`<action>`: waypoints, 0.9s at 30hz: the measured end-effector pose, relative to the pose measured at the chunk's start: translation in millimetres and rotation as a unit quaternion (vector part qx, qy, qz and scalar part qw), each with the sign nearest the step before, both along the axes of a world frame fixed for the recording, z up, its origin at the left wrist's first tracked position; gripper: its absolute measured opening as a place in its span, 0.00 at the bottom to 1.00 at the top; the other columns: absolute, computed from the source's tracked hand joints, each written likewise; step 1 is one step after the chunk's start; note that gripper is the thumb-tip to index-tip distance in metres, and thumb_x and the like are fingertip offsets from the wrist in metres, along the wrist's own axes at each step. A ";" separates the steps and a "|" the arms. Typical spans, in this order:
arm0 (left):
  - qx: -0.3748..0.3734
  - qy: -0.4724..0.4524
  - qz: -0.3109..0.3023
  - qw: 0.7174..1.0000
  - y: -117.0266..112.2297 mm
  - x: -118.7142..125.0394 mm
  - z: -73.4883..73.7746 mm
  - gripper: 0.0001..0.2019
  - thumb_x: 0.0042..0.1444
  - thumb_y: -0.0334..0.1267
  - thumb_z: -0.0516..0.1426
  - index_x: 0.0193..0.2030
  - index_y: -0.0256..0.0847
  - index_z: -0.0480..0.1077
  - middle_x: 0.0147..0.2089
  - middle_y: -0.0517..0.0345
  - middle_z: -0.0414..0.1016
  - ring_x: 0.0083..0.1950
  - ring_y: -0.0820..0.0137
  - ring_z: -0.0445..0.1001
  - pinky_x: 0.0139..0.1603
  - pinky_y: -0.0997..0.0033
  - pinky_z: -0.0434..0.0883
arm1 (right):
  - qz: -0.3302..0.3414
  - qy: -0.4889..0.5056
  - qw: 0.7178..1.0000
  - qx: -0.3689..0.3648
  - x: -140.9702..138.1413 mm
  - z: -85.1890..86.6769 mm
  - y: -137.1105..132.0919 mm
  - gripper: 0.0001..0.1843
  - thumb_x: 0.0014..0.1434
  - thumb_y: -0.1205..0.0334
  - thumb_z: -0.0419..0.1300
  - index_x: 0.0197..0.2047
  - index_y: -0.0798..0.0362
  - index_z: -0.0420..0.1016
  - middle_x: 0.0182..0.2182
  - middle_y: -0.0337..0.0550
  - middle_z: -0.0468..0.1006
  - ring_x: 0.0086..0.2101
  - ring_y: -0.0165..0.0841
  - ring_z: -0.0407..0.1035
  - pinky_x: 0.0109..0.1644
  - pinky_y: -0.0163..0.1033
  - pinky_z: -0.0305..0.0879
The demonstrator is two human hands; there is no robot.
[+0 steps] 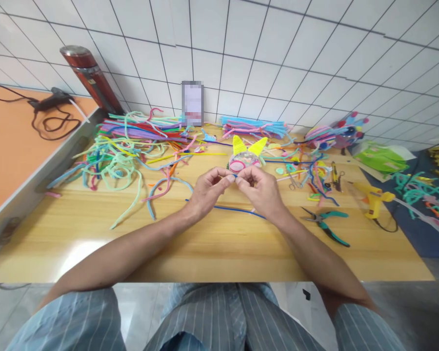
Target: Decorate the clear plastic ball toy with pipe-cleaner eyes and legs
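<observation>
My left hand (212, 187) and my right hand (256, 187) meet over the middle of the table, fingertips pinched together. Between them shows a small dark blue piece (235, 176), which looks like a bit of pipe cleaner; most of it is hidden by my fingers. Just beyond my hands is a round craft piece (246, 157) with two yellow pointed ears and a pink ring on its front. A long dark blue pipe cleaner (237, 209) lies on the tabletop beneath my hands, running partly behind them.
Tangled pipe cleaners (119, 163) cover the table's left, with a blue and pink bundle (254, 127) at the back. Needle-nose pliers (325, 222), a yellow glue gun (375, 200) and scissors (295, 183) lie to the right. A phone (192, 103) leans against the tiled wall, near a red-brown flask (91, 80).
</observation>
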State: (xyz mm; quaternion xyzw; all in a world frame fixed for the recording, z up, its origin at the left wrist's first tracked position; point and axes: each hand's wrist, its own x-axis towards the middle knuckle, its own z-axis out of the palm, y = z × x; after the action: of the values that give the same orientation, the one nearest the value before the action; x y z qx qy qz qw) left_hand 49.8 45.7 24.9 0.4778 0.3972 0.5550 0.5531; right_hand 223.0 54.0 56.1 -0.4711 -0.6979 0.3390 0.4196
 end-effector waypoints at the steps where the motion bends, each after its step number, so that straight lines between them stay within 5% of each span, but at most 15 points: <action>1: 0.025 0.035 0.002 0.999 2.7 -3.0 0.3 0.22 0.53 0.58 0.72 0.36 0.40 0.79 0.26 0.65 0.68 0.27 0.76 0.59 0.29 0.73 0.58 | 0.000 -0.020 1.000 0.017 1.9 0.6 0.9 0.07 0.60 0.56 0.64 0.32 0.49 0.74 0.24 0.34 0.73 0.25 0.28 0.61 0.32 0.38 0.59; 7: 0.131 0.141 0.032 0.981 4.9 -10.1 3.0 0.14 0.61 0.51 0.68 0.36 0.41 0.80 0.32 0.60 0.73 0.32 0.72 0.63 0.36 0.69 0.62 | 0.010 -0.034 0.999 0.022 5.5 5.4 0.0 0.07 0.61 0.56 0.64 0.32 0.48 0.75 0.25 0.36 0.76 0.26 0.30 0.64 0.33 0.38 0.61; 17: 0.028 -0.004 0.061 0.998 -5.0 1.3 3.9 0.23 0.53 0.59 0.72 0.36 0.41 0.75 0.28 0.65 0.69 0.28 0.75 0.57 0.29 0.72 0.58 | 0.018 0.095 0.993 -0.070 -1.4 -1.1 0.7 0.19 0.57 0.44 0.73 0.33 0.50 0.77 0.27 0.36 0.77 0.28 0.30 0.65 0.35 0.38 0.63; 27: -0.030 -0.056 0.071 0.995 -13.3 8.9 0.6 0.25 0.51 0.61 0.73 0.36 0.41 0.74 0.24 0.69 0.62 0.24 0.78 0.54 0.25 0.75 0.54 | -0.008 0.113 0.992 -0.057 -12.1 -9.8 -5.1 0.19 0.57 0.42 0.72 0.33 0.49 0.77 0.27 0.36 0.76 0.28 0.30 0.65 0.36 0.39 0.64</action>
State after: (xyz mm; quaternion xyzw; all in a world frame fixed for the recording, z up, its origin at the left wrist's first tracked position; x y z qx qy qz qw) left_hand 58.8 32.4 25.5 0.4000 0.4146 0.6067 0.5477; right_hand 210.9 48.9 46.3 -0.4589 -0.6217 0.4259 0.4706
